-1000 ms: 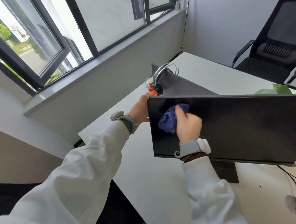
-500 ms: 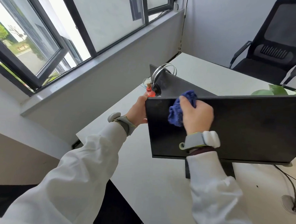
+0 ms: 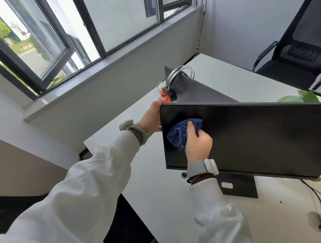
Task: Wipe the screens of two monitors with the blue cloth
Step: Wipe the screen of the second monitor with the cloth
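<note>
Head view: crumpled blue cloth (image 3: pixel 181 136), gripped by the curled fingers of the right hand (image 3: pixel 198 143) against the glossy black monitor (image 3: pixel 257 137), has dropped from its top edge, while the left hand (image 3: pixel 151 117) grips its left edge.

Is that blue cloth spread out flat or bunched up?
Bunched up: the blue cloth shows crumpled folds, gripped by the right hand against the dark screen of the near monitor.

Bright daylight from windows (image 3: pixel 48 46); sharp centre, wide-angle bending at edges.
</note>
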